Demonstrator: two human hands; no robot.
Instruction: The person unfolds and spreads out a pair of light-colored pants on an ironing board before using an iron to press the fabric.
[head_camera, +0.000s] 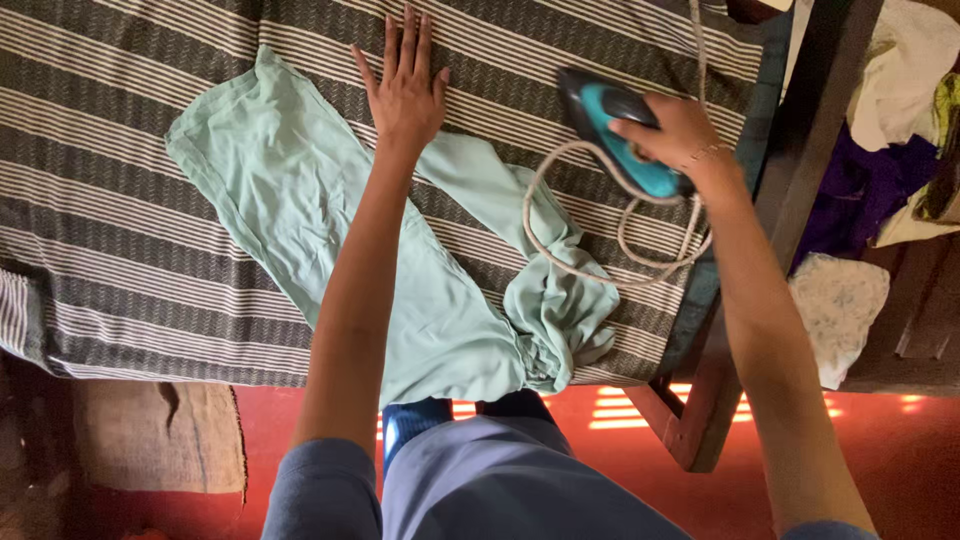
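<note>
A pale green garment (290, 190) lies spread on a grey and white striped cloth (110, 250) that covers the table. My left hand (405, 90) rests flat with fingers apart on the striped cloth, just beyond the garment's upper edge. My right hand (680, 135) grips the handle of a teal and dark electric iron (610, 125), which stands on the cloth to the right of the garment. The iron's pale cord (560, 255) loops over the garment's bunched right end (560, 310).
A dark wooden piece of furniture (800, 130) stands at the right, with a heap of white, purple and yellow clothes (890, 150) beyond it. A brown mat (160, 435) lies on the red floor (900, 450) at lower left. The table's front edge runs above my knees.
</note>
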